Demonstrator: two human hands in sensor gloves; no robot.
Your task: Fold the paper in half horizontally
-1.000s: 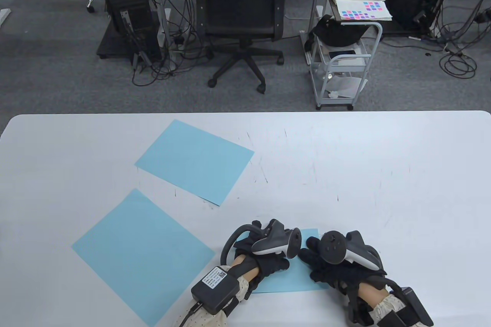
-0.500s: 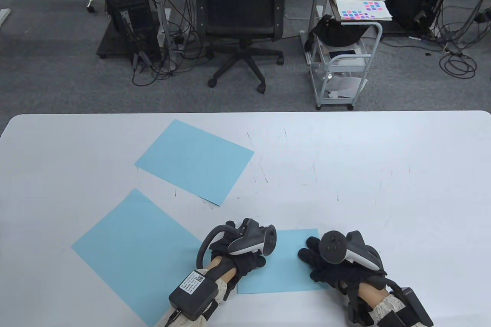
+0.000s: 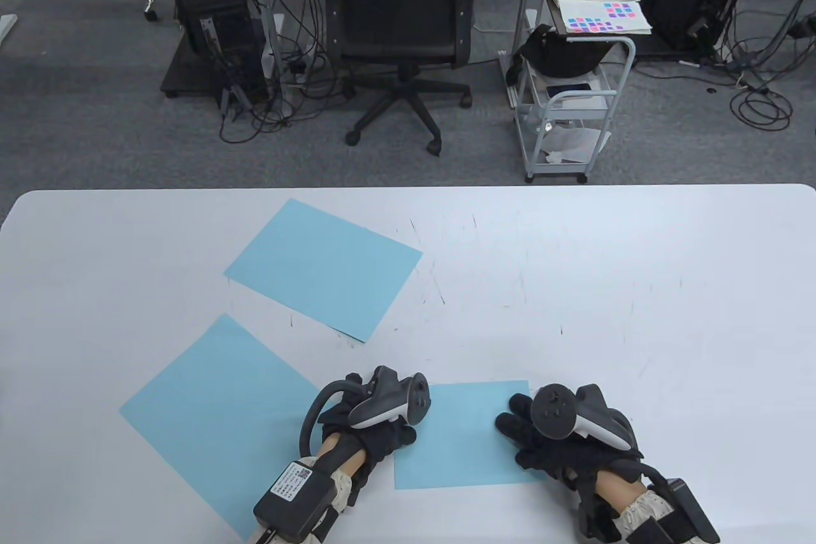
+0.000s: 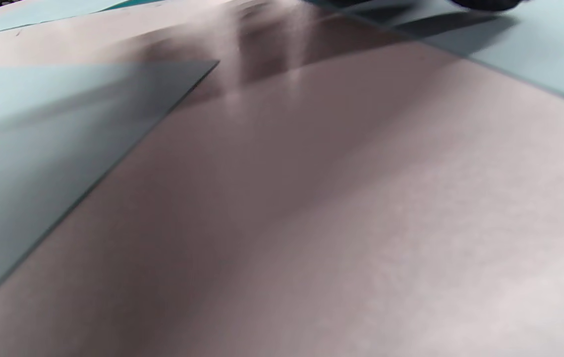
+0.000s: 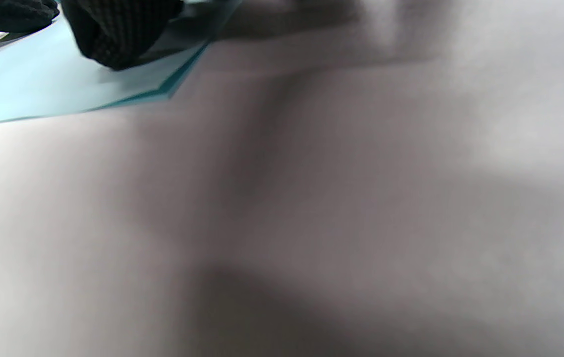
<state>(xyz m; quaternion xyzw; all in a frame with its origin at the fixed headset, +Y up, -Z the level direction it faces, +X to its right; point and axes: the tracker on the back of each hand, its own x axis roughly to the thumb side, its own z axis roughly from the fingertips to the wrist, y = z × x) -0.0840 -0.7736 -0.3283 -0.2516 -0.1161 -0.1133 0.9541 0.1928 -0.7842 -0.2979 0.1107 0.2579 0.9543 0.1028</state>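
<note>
Office chair (image 3: 398,14) and cart (image 3: 567,104) beyond table (image 3: 574,263).

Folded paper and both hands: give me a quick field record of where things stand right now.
folded paper: small blue rectangle lying flat near the table's front edge, two layers showing at its corner in the right wrist view
right hand: rests on the paper's right end
left hand: at the paper's left edge; contact unclear
other sheets: two unfolded blue sheets, one far, one near left
table: white

Matt light-blue folded paper (image 3: 462,432), smooth white scuffed table (image 3: 605,289), black knit-cloth gloved hands, glossy plastic trackers (image 3: 389,407)
</note>
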